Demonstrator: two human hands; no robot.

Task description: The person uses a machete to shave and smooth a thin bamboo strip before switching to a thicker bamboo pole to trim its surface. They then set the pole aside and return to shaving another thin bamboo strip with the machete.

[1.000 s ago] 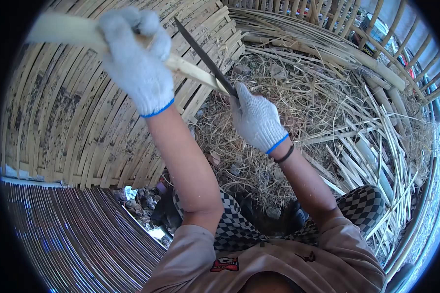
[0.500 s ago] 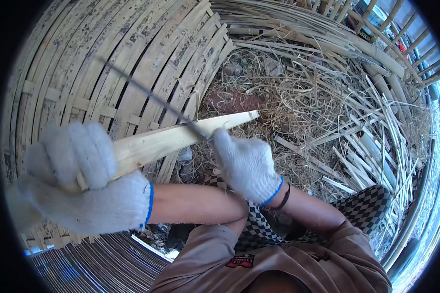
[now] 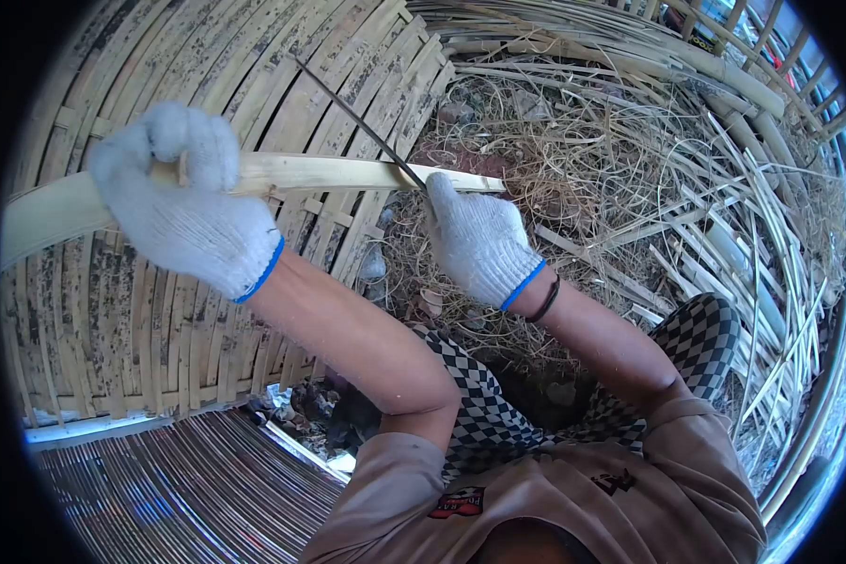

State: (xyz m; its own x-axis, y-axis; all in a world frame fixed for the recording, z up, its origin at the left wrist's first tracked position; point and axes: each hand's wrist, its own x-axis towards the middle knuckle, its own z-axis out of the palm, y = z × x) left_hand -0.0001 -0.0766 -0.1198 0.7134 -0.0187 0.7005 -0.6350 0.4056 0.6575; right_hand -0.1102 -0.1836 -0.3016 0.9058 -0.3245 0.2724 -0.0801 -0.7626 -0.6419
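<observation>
A long pale bamboo strip runs across the view from the left edge and narrows to its right end. My left hand, in a white knit glove with a blue cuff, is wrapped round the strip's wider part. My gloved right hand is closed near the narrow end, gripping a knife whose long thin dark blade points up and left. The blade crosses the strip close to my right thumb. The knife's handle is hidden inside my fist.
A woven bamboo panel fills the left side. Curled shavings and stones cover the ground ahead. Loose split strips and bamboo poles lie at the right and back. My checkered trouser legs are below.
My left hand and the bamboo strip have moved up and away from me, and the strip lies more level. My right hand and knife have shifted up and slightly right.
</observation>
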